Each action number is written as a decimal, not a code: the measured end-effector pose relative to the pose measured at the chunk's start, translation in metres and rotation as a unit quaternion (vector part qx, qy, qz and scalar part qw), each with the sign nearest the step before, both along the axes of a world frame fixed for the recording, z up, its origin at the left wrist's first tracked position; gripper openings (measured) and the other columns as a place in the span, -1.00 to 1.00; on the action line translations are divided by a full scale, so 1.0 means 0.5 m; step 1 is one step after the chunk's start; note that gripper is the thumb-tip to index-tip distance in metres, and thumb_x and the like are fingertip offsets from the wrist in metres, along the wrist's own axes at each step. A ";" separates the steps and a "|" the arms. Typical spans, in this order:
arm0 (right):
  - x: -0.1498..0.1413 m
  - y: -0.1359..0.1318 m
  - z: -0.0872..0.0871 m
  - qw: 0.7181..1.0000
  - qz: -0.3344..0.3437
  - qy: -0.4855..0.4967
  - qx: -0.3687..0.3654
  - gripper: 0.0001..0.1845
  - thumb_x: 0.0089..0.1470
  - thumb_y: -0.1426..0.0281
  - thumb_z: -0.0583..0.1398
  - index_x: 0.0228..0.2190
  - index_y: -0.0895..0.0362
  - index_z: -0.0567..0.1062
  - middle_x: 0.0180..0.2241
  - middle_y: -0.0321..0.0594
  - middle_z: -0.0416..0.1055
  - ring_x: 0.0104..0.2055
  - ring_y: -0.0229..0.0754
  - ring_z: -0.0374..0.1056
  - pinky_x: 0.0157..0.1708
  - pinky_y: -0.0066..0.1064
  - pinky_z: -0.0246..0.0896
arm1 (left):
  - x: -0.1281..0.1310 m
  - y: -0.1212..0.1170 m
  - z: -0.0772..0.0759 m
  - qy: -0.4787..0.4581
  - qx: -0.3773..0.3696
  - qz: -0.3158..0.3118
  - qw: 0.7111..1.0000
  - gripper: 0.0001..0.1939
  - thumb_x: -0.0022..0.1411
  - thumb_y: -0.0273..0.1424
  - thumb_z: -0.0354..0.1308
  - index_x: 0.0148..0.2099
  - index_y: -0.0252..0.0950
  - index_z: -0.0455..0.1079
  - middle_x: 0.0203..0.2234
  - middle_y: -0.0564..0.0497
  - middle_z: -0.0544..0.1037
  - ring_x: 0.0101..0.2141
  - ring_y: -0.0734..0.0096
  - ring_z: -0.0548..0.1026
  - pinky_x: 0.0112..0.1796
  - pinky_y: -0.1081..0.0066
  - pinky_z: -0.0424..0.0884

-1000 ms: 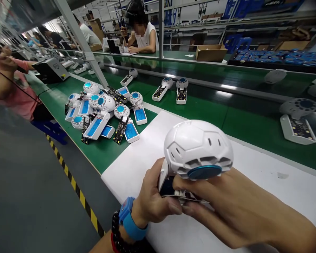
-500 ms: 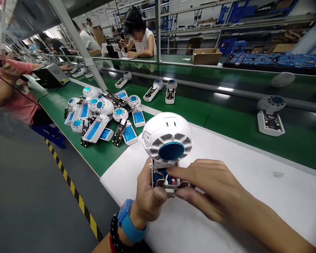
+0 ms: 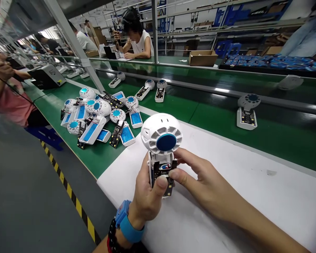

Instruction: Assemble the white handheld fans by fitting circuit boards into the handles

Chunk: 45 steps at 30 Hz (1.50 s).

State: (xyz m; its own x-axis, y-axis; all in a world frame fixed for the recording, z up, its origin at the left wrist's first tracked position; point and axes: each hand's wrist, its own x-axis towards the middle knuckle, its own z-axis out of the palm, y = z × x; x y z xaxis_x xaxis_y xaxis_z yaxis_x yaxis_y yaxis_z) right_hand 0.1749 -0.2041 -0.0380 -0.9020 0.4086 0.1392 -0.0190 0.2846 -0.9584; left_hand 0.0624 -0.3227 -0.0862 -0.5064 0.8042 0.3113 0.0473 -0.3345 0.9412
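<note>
I hold a white hand-held fan (image 3: 162, 135) with a round blue centre cap upright over the white mat (image 3: 252, 189). My left hand (image 3: 147, 200) is wrapped round its open handle from the left, thumb lying on the black circuit board (image 3: 165, 173) set in the handle. My right hand (image 3: 200, 182) comes in from the right, its thumb and forefinger pinched on the board's upper right edge. A blue watch and dark bead bracelets sit on my left wrist.
A heap of several open fans with blue batteries and loose boards (image 3: 100, 117) lies on the green bench at left. More fans (image 3: 246, 110) ride the conveyor belt behind. A cardboard box (image 3: 202, 57) stands beyond. Other workers sit at left and across the line.
The fan has swung from lying sideways to upright with its blue cap facing me. The board, earlier held loose below the handle, now sits in the handle under my thumb.
</note>
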 end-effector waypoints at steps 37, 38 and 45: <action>-0.056 0.019 -0.058 0.967 -0.187 -0.012 -0.175 -0.64 0.03 0.13 0.31 -0.28 0.16 0.46 -0.49 -0.30 0.37 -0.49 -0.19 0.32 -0.56 -0.41 0.24 | 0.000 0.023 0.014 -0.121 -0.254 -0.145 0.949 -0.32 0.24 -0.32 0.29 0.34 -0.16 0.15 -0.03 -0.15 0.46 -0.20 0.22 0.49 -0.36 0.35 0.59; -0.056 0.019 -0.060 0.968 -0.186 -0.012 -0.167 -0.64 0.04 0.12 0.30 -0.29 0.16 0.46 -0.49 -0.30 0.37 -0.49 -0.19 0.32 -0.56 -0.41 0.24 | -0.001 0.023 0.015 -0.120 -0.251 -0.149 0.949 -0.33 0.25 -0.30 0.28 0.33 -0.18 0.15 -0.05 -0.14 0.47 -0.20 0.22 0.50 -0.34 0.33 0.59; -0.045 0.024 -0.049 0.989 -0.127 -0.033 -0.067 -0.57 0.32 0.06 0.08 -0.39 0.13 0.45 -0.51 -0.28 0.41 -0.55 -0.22 0.32 -0.57 -0.43 0.21 | -0.011 0.019 0.019 -0.169 -0.191 -0.132 0.958 -0.48 0.32 -0.06 0.23 0.18 -0.22 0.24 -0.27 -0.01 0.52 -0.39 0.38 0.56 -0.38 0.42 0.57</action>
